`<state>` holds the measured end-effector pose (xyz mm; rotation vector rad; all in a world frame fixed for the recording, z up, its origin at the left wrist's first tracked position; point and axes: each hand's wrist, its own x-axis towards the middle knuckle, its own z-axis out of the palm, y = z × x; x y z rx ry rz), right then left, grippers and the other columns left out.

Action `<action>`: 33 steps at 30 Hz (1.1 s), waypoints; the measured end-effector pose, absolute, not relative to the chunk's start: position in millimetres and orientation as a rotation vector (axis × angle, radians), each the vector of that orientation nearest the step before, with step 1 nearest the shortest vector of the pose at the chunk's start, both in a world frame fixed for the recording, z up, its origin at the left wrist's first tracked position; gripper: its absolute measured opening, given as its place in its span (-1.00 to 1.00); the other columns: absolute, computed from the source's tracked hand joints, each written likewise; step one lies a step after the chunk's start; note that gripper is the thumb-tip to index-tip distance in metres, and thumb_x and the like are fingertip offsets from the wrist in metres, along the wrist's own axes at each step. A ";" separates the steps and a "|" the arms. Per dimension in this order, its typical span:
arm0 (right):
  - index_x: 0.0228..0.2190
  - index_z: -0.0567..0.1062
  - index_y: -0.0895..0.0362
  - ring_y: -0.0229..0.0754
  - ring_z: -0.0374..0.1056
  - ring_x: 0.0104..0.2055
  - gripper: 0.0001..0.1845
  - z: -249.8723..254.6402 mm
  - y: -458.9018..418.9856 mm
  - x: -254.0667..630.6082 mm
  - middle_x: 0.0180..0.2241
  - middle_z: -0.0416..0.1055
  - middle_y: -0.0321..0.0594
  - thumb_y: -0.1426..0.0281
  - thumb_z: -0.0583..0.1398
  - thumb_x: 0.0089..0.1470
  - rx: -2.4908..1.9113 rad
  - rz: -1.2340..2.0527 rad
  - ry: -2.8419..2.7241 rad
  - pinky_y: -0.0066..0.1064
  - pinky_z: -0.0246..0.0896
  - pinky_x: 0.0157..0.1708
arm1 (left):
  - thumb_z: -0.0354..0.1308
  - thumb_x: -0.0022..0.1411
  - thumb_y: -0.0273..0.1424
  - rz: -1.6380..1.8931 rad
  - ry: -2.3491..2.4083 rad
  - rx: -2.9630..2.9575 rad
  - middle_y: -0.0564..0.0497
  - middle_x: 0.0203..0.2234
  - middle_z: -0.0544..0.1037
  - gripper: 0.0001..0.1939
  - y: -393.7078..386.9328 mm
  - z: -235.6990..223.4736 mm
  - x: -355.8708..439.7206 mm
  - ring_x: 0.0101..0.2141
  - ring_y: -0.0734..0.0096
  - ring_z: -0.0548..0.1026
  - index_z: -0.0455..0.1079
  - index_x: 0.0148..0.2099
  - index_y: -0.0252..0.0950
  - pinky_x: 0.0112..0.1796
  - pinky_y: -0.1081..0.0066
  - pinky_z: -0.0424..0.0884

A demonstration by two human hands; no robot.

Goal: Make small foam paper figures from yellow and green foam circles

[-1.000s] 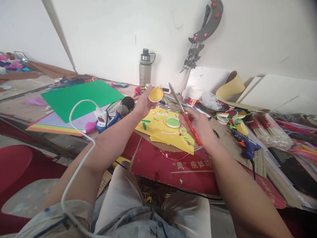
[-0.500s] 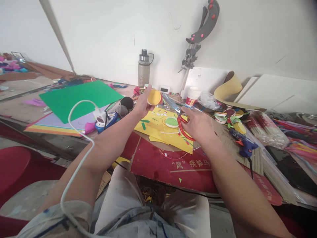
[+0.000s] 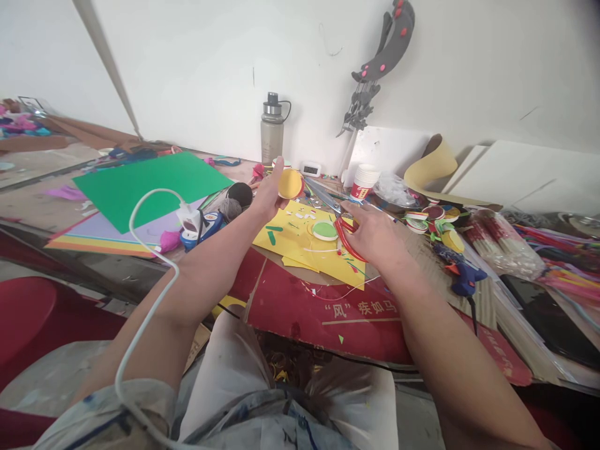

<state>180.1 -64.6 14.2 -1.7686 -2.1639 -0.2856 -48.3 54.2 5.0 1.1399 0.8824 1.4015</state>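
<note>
My left hand (image 3: 269,190) is raised over the table and pinches a small paper cup (image 3: 290,184) whose yellow inside faces me. My right hand (image 3: 372,234) grips red-handled scissors (image 3: 336,214), their blades pointing left toward the cup and close to its rim. Below both hands lie yellow paper sheets (image 3: 304,247) with small scraps, and a round green-topped disc (image 3: 325,230) rests on them just left of my right hand.
Green and purple sheets (image 3: 150,181) cover the left of the table. A white cable (image 3: 145,300) runs over my left arm. A grey bottle (image 3: 272,134) stands at the wall, paper cups (image 3: 364,181) beside it. A blue glue gun (image 3: 462,275) and stick bundles (image 3: 506,250) lie right.
The scissors swung down from pointing upward to lying low with blades aimed at the cup. My right hand shifted a little left and my left hand turned the cup slightly.
</note>
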 end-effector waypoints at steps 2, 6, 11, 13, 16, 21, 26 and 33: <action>0.37 0.52 0.09 0.13 0.59 0.04 -0.39 13.6 -63.7 180.6 0.10 0.63 0.11 0.37 0.17 0.33 -1.766 -0.264 -2.173 -0.14 0.46 0.04 | -0.04 0.56 0.17 1.401 0.906 1.146 0.05 -0.58 0.39 -0.40 55.1 4.2 -48.8 -0.59 0.51 0.42 0.46 -0.01 -0.28 -0.65 0.52 -0.06; 0.36 0.52 0.11 0.15 0.59 0.02 -0.39 12.2 -62.4 181.6 0.09 0.64 0.13 0.35 0.16 0.35 -1.768 -0.274 -2.171 -0.13 0.45 0.03 | 0.09 0.46 0.23 1.440 0.899 1.144 0.04 -0.58 0.40 -0.39 60.1 -0.6 -50.1 -0.59 0.44 0.42 0.50 0.01 -0.24 -0.65 0.49 0.00; 0.33 0.54 0.10 0.13 0.57 0.01 -0.41 10.1 -61.5 182.5 0.07 0.64 0.12 0.33 0.16 0.33 -1.745 -0.300 -2.162 -0.16 0.45 0.00 | 0.17 0.37 0.29 1.437 0.903 1.157 0.03 -0.60 0.41 -0.36 67.1 -4.6 -53.5 -0.62 0.42 0.40 0.54 0.01 -0.20 -0.66 0.45 -0.01; 0.32 0.55 0.08 0.13 0.57 0.02 -0.42 9.1 -61.1 182.7 0.07 0.65 0.10 0.33 0.16 0.34 -1.723 -0.294 -2.162 -0.16 0.45 0.00 | 0.17 0.36 0.30 1.411 0.911 1.152 0.05 -0.63 0.40 -0.35 70.1 -5.4 -55.4 -0.64 0.44 0.38 0.54 0.01 -0.19 -0.67 0.44 -0.01; 0.31 0.56 0.09 0.13 0.57 0.02 -0.44 8.2 -60.8 182.6 0.06 0.65 0.10 0.31 0.14 0.35 -1.712 -0.271 -2.167 -0.15 0.45 0.01 | 0.18 0.34 0.30 1.379 0.903 1.148 0.06 -0.66 0.37 -0.36 74.9 -7.7 -57.8 -0.68 0.46 0.33 0.54 -0.01 -0.18 -0.68 0.42 -0.05; 0.34 0.53 0.09 0.12 0.57 0.03 -0.41 9.4 -61.3 181.5 0.08 0.63 0.11 0.33 0.16 0.34 -1.756 -0.271 -2.157 -0.15 0.44 0.02 | 0.19 0.37 0.26 1.395 0.901 1.172 0.03 -0.62 0.43 -0.39 75.8 -9.3 -57.9 -0.67 0.48 0.33 0.55 -0.04 -0.20 -0.67 0.45 -0.05; 0.35 0.52 0.09 0.14 0.56 0.04 -0.41 11.2 -62.0 179.5 0.09 0.62 0.12 0.36 0.15 0.34 -1.790 -0.285 -2.140 -0.17 0.43 0.00 | 0.25 0.37 0.20 1.377 0.870 1.199 -0.04 -0.55 0.53 -0.43 67.2 -3.2 -55.0 -0.60 0.45 0.45 0.57 -0.04 -0.24 -0.66 0.49 0.05; 0.38 0.48 0.07 0.16 0.55 0.05 -0.38 10.4 -61.4 175.3 0.10 0.62 0.11 0.35 0.18 0.33 -1.833 -0.299 -2.164 -0.16 0.40 -0.02 | 0.24 0.37 0.21 1.352 0.780 1.191 -0.14 -0.40 0.67 -0.39 53.4 6.2 -48.9 -0.43 0.33 0.63 0.58 -0.01 -0.28 -0.58 0.48 0.32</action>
